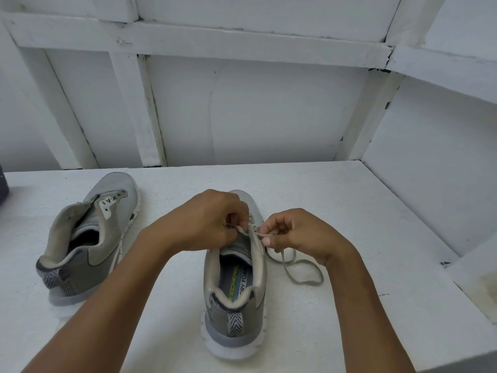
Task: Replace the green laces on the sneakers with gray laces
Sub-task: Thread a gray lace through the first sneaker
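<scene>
Two bare forearms (113, 305) are reaching past the heel of a gray mesh sneaker with a white sole (234, 313) in the head view, both hands pinching a flat gray lace (309, 284).
The left hand (212, 222) is curling its fingers round one lace end above the tongue. The right hand (298, 232) is pinching the other strand between thumb and forefinger just beside the top eyelets. The slack is trailing in a loop on the white tabletop (363, 211) beside the right wrist. A second gray sneaker (88, 238) is lying well apart on the left, toe pointing away, and a dark object (3, 188) is showing at the left edge. The hands are hiding the front eyelets.
</scene>
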A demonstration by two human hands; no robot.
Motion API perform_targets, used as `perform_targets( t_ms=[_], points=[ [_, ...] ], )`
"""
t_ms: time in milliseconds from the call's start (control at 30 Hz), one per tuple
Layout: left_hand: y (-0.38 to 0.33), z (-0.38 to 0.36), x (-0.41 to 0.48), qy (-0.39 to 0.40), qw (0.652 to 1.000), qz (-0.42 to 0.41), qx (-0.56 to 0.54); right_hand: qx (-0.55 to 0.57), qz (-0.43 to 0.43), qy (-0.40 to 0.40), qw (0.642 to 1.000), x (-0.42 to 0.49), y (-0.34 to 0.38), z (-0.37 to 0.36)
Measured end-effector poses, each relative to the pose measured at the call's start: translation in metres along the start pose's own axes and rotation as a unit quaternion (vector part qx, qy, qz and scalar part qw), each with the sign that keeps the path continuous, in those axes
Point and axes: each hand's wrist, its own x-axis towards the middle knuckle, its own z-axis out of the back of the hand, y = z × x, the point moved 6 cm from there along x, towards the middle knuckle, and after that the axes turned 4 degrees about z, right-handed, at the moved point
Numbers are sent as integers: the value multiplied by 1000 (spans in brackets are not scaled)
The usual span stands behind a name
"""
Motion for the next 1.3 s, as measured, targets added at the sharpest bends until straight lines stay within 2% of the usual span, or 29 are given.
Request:
perform_targets(
  t_ms=[67,167,333,433,533,633,800,900,1033,1167,1300],
  points=[
    [1,-1,0,6,1000,4,-6,-16,-2,-14,1000,-1,-1,4],
    [1,0,0,3,1000,10,-11,46,25,-27,998,-4,3,10],
    [7,4,2,4,1000,28,2,69,-40,21,997,-2,0,-3],
    [7,3,2,14,999,47,17,94,-29,4,995,2,-4,-5],
    [7,2,3,22,998,56,20,178,-9,-27,984,2,-6,4],
    [8,-1,2,37,997,71,16,273,20,-23,962,0,-6,10],
    [6,-3,5,48,996,75,13,316,34,-13,948,2,-13,5],
    [7,-3,5,39,997,68,13,297,19,-24,954,0,-17,7],
    [4,-3,8,24,999,42,1,178,2,-20,984,-1,-17,9],
    [3,-6,9,29,999,37,-2,86,-9,15,996,0,-11,-1],
    [6,-4,10,-7,999,33,-19,100,-1,2,995,4,-10,-6]
  ],
)
